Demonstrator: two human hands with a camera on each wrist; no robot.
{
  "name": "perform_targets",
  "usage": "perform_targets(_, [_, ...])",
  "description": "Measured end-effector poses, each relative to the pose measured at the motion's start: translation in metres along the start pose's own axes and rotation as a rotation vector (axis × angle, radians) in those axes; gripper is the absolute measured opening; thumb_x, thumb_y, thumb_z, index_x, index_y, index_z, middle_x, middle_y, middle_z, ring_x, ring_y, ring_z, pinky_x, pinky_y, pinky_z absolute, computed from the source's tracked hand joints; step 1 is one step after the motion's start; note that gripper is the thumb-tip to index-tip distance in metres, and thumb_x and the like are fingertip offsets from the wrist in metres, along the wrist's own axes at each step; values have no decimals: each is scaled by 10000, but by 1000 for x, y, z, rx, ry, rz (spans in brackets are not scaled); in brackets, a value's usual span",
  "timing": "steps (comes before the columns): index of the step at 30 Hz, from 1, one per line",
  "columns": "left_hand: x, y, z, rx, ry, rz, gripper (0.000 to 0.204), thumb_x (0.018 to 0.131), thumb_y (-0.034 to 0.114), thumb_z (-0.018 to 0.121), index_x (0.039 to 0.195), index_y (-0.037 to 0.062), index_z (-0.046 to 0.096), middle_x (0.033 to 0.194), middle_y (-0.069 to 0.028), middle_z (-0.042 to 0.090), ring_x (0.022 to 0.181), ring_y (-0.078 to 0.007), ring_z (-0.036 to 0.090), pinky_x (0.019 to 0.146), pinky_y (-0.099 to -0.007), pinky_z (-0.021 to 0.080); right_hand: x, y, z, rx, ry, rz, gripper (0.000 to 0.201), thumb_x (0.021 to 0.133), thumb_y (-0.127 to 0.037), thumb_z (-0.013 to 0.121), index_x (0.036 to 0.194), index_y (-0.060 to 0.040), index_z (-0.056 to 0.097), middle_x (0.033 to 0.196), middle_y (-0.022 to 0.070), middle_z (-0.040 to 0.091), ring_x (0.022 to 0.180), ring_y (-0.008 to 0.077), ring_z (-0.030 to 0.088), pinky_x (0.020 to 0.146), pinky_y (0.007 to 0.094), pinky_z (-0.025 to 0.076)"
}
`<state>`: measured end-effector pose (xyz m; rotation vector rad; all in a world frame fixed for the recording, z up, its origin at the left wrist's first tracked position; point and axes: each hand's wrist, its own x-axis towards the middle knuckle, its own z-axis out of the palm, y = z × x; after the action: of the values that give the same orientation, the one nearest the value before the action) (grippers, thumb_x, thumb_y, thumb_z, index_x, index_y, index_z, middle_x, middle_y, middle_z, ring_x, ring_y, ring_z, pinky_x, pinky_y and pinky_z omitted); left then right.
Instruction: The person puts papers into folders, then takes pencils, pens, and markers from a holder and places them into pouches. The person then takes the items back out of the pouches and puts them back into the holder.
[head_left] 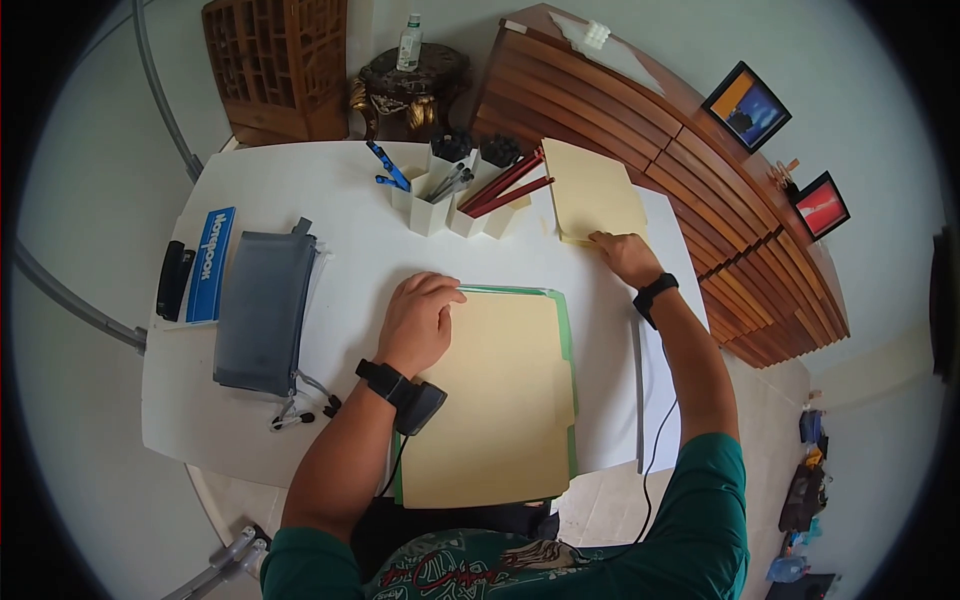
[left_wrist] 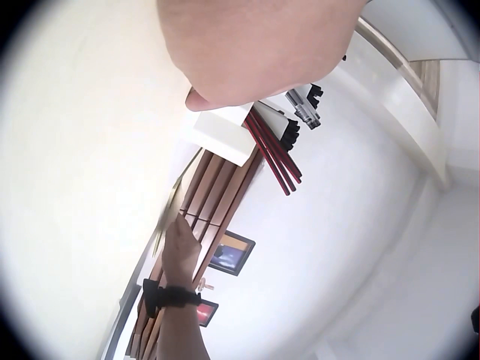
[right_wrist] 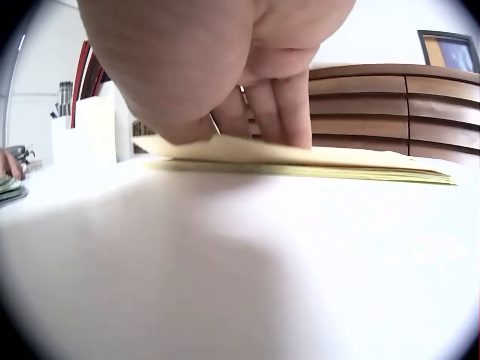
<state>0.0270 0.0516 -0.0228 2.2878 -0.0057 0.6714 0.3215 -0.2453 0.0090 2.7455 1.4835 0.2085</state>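
Note:
In front of the body lies a manila folder [head_left: 490,400] on top of green folders [head_left: 564,330], whose edges stick out. My left hand [head_left: 418,318] rests at its upper left corner, fingers lying over the top edge. At the table's far right is a thin stack of manila folders [head_left: 597,190]. My right hand [head_left: 628,258] reaches out to its near edge and pinches the top folder [right_wrist: 300,155] there. That folder's near edge stands slightly raised above the folders beneath [right_wrist: 360,174]. The right fingertips are partly hidden behind the raised edge.
White holders [head_left: 430,212] with pens, markers and red pencils [head_left: 505,185] stand at the back. To the left lie a grey zip pouch [head_left: 263,310], a blue notebook box [head_left: 211,265] and a black stapler [head_left: 174,280]. A wooden cabinet [head_left: 640,130] borders the table's right side.

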Motion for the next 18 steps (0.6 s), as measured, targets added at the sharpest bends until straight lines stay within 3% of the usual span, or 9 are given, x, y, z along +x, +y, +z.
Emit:
perform_targets(5, [0,1,0,1,16,3,211,791,-70,579,917,50,698,1117,-99,698,1117,-309,596,995,-426,457,3,-6,2,-64,50,45,246,914,-178,573,1124,-84,660,892,193,723,825,376,700,799,457,559])
perform_targets(8, [-2,-4,4,-18,47,38,204,788,-66,583,911,48,699,1099,-105,702,1097,-320,601,980,-429,466,3,-17,-17,-89,-9,-5,216,918,-165,559,1093,-96,664,869,195,720,796,386,698,770,472,559])
perform_targets(11, [-3,-8,7,-28,61,36,201,783,-64,587,909,47,697,1080,-107,708,1082,-329,608,963,-432,476,10,-5,8,-180,-79,68,289,888,-171,596,1162,-129,675,860,173,724,784,395,695,748,480,562])
perform_targets(16, [-3,-8,7,-20,94,77,202,775,-70,584,895,44,701,1060,-108,714,1071,-322,616,954,-435,484,5,5,6,9,168,224,223,912,-149,564,1022,-103,753,948,198,723,913,378,694,821,473,550])
perform_targets(17, [-4,-7,7,-38,98,74,198,777,-66,585,893,42,704,1056,-108,715,1068,-319,619,956,-433,486,6,8,-1,-43,397,110,236,922,-140,547,1040,-109,748,963,203,717,896,374,694,794,470,552])
perform_targets(18, [-5,-9,7,-59,95,61,194,779,-62,587,892,41,706,1051,-108,717,1065,-317,622,958,-430,487,4,14,-9,-57,421,219,237,924,-138,542,1034,-107,749,974,199,719,894,366,698,780,460,555])
